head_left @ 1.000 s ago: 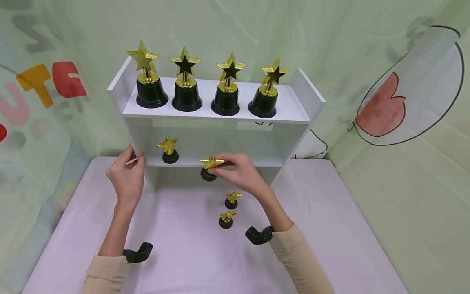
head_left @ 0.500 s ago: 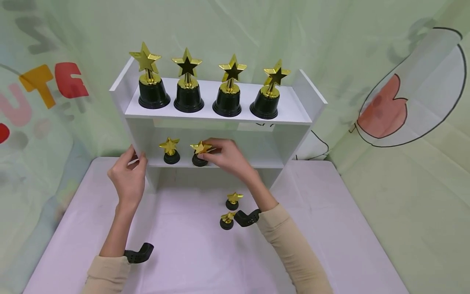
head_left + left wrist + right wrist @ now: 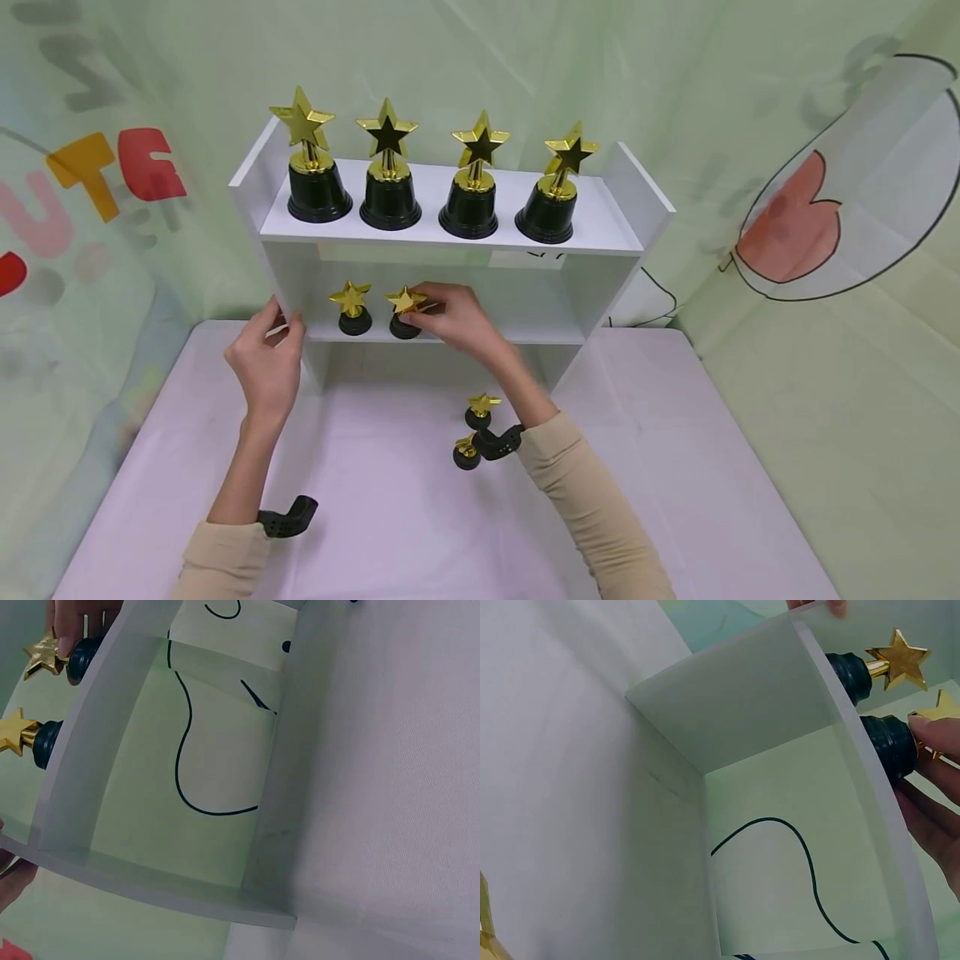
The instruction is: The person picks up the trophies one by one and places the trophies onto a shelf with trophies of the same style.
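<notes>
A white shelf unit stands on the table. My left hand holds its left side panel, fingers and thumb on either side of the edge. On the middle board, my right hand pinches a small star trophy, gold on a black base; the fingers hide part of it. Just left of it stands another small star trophy, untouched. The right wrist view shows the held trophy's black base on the board, fingers around its gold stem.
Several larger star trophies line the top board. Two small star trophies stand on the tablecloth in front; the right wrist camera partly covers the nearer one. Green curtains hang behind and at the sides.
My right hand has carried the small star trophy up and left from in front of the middle board onto it, beside the other one. My left hand keeps its hold on the side panel.
</notes>
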Demonstrator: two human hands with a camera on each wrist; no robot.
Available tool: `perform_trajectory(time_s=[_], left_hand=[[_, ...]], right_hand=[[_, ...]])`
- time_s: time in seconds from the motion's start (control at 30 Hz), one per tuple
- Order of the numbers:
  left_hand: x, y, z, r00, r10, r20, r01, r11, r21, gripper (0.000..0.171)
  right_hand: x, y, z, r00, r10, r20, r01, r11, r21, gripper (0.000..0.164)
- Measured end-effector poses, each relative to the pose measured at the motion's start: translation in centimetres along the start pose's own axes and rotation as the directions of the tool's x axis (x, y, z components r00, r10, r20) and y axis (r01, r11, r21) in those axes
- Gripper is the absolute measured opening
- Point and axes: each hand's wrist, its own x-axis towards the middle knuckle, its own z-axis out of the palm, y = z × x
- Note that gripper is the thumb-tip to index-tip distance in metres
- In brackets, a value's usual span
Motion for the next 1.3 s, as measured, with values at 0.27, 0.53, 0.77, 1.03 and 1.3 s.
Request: perform_trajectory(time_s=[0.27,0.53,0.77,1.03,1.3], left_hand=[[0.0,-0.1,0.0,1.000,0.008,0.005,-0.008,1.000,0.002,0.036],[-0.1,0.0,0.1,1.000,0.000,0.004,0.000,1.000,0.005,0.035],[-0.1,0.1,0.0,1.000,-0.003,0.007,0.003,1.000,0.000,0.035],[0.0,0.0,0.1,1.000,0.003,-0.001,-0.003,1.000,0.000,0.035],[-0.2,0.2,0.0,1.000,-0.007,0.009,0.007,1.000,0.004,0.035]], right_hand=[[-0.2,0.1,0.1,1.000,0.010,-0.012,-0.010,1.000,0.022,0.036],[-1.2,0.4,-0.3,0.999,-0.003,-0.046,0.007,0.996,0.085,0.045],[-2.9,0.9,-1.3,0.994,-0.028,-0.101,0.040,0.993,0.115,0.054],[-5.5,2.1,-2.2,0.986,-0.060,-0.153,0.077,0.992,0.105,0.049],[-9.1,3.1,-2.7,0.965,-0.150,-0.217,0.166,0.984,0.059,0.041]])
